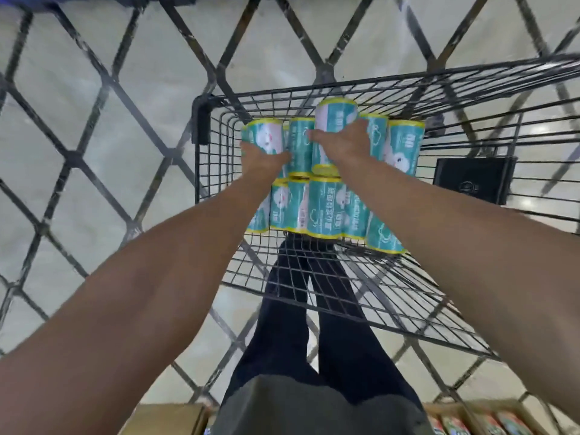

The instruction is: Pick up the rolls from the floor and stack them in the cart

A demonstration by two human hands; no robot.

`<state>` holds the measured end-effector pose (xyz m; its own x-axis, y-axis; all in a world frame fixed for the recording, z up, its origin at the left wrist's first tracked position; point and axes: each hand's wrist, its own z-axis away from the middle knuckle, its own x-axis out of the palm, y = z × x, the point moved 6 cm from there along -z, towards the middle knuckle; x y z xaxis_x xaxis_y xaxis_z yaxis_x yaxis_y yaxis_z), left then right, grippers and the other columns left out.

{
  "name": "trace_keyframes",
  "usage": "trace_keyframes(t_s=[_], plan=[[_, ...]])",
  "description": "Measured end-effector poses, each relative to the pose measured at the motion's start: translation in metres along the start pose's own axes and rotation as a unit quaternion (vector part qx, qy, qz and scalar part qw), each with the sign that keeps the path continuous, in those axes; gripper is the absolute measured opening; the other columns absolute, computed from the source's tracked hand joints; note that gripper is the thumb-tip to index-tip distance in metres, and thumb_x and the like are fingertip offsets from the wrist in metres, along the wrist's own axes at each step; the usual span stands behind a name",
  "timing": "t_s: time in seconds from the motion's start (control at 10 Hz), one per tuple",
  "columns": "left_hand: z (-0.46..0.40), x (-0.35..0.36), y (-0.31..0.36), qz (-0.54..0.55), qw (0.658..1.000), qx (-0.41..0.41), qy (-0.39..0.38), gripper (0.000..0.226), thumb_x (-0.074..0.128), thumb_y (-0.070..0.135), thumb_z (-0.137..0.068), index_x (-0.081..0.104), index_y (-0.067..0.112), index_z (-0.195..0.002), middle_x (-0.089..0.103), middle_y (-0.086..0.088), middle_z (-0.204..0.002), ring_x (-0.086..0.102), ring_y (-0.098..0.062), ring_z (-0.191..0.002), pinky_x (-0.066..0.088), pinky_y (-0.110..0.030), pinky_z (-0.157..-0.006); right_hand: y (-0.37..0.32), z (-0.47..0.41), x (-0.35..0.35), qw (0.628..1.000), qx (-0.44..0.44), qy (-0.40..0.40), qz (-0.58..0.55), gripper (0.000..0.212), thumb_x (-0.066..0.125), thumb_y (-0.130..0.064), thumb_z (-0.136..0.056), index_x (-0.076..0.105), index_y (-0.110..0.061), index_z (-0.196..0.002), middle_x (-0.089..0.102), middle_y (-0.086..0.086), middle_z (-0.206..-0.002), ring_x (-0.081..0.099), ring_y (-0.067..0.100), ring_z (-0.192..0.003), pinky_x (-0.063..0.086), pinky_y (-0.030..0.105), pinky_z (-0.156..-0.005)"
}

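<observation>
The right hand (pixel 343 142) curls its fingers round a teal roll (pixel 334 120) raised above the far row, at 12 o'clock. The left hand (pixel 262 155) grips the end roll (pixel 266 135) at 11 o'clock. Both rolls sit among other rolls (pixel 323 208), laid in two rows inside the wire cart (pixel 345 290). A black box (pixel 474 180) lies at 2 o'clock; cardboard boxes (pixel 169 417) at 7 o'clock.

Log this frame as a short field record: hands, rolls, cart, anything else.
left hand: grips the leftmost roll of the far row
right hand: grips a raised roll above the far row
near row: teal rolls lying side by side
cart: black wire basket, rolls on its floor
other: black box at the right; cardboard boxes at the bottom edge
</observation>
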<state>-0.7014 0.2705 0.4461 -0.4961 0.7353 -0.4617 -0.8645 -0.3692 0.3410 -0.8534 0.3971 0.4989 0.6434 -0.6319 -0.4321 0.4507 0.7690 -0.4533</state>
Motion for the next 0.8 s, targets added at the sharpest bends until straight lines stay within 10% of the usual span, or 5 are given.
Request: trace_keyframes(t_s=[0.2, 0.8], plan=[[-0.025, 0.011, -0.006, -0.031, 0.999, -0.02, 0.021, 0.122, 0.088, 0.043, -0.068, 0.009, 0.009, -0.155, 0.042, -0.021, -0.147, 0.046, -0.038, -0.134, 0.046, -0.051, -0.105, 0.008, -0.009, 0.024, 0.995, -0.007, 0.021, 0.094, 0.122, 0.084, -0.042, -0.08, 0.0, -0.006, -0.161, 0.007, 0.015, -0.169, 0.021, 0.029, -0.154, 0.029, 0.041, -0.119], [0.067, -0.027, 0.012, -0.127, 0.979, 0.149, 0.06, 0.085, 0.069, 0.04, -0.087, 0.027, 0.009, -0.154, 0.038, -0.018, -0.149, 0.043, -0.037, -0.135, 0.045, -0.048, -0.107, -0.001, 0.097, -0.03, 0.972, -0.15, 0.046, 0.174, 0.058, 0.056, -0.031, -0.097, 0.038, -0.007, -0.147, 0.047, 0.015, -0.143, 0.047, 0.035, -0.133, 0.044, 0.043, -0.099]])
